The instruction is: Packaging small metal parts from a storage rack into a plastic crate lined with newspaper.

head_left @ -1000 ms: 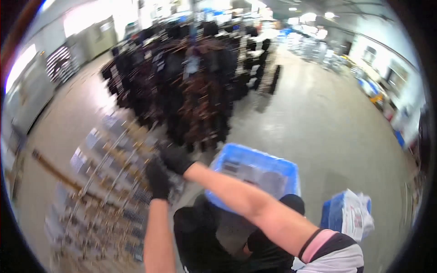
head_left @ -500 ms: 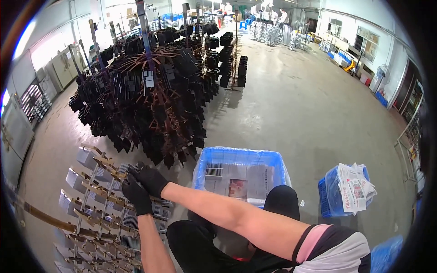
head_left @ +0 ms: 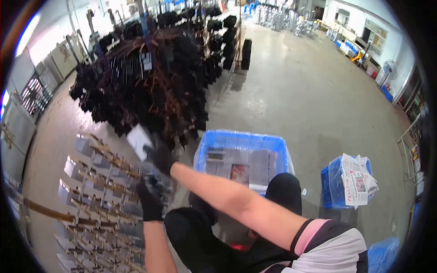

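In my right hand (head_left: 160, 154), which wears a black glove, is a silver heat sink (head_left: 138, 142), its flat face showing. It is tilted and clear of the rack. My left hand (head_left: 150, 198), also black-gloved, is by the right side of the metal rack (head_left: 98, 184). Its fingers are curled and slightly blurred, and I cannot make out what is in them. Many finned silver heat sinks hang on the rack's brass-coloured clips. In front of my knees stands a blue plastic crate (head_left: 246, 139), lined with clear film and newspaper, with finned pieces (head_left: 215, 154) at its far left.
Tall racks hung with black parts (head_left: 150, 86) stand just beyond the silver rack. To the right, a smaller blue basket (head_left: 331, 182) carries folded newspapers (head_left: 357, 179). Blue plastic film (head_left: 383, 255) lies at the lower right. A small white scrap (head_left: 304, 192) is on the floor.
My right hand has moved away from the rack, up and to the right, with a heat sink in it. My left hand has shifted slightly right. The view has tilted down a little.
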The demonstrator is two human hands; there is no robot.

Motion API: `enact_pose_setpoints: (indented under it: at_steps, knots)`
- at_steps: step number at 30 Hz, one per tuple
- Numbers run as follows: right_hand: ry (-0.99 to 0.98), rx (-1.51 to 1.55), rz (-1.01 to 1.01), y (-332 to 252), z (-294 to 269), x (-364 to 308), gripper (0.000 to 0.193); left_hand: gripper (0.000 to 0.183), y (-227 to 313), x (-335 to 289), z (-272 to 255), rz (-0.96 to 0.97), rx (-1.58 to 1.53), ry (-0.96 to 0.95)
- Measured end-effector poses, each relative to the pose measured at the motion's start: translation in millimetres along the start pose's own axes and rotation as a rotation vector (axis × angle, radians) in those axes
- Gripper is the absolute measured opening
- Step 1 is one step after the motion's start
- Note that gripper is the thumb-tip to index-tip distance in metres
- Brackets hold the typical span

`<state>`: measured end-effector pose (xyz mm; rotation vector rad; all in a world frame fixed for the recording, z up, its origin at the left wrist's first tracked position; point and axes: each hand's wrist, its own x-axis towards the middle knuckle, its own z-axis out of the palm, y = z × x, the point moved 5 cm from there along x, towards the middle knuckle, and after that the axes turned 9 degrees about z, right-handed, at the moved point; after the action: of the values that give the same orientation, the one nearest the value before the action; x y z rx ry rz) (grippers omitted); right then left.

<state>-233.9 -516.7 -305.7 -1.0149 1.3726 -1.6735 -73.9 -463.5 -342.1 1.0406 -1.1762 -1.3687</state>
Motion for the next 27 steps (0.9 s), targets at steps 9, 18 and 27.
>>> enact_pose_setpoints:
  at_steps: [9, 18, 27]
  knots:
    - [0.075, -0.832, -0.191, 38.9, -203.1, -0.5, 0.067, 0.023, 69.7, -146.4, 58.9, 0.909, 0.989, -0.373]
    - [-0.243, -1.404, 0.357, 191.7, -270.7, -69.0, 0.062, 0.027, 43.0, -161.8, 85.2, 0.906, 1.107, -0.448]
    - [-0.122, -1.563, 0.188, 266.4, -277.5, -51.5, 0.057, 0.036, 37.1, -155.6, 84.6, 0.784, 1.186, -0.58]
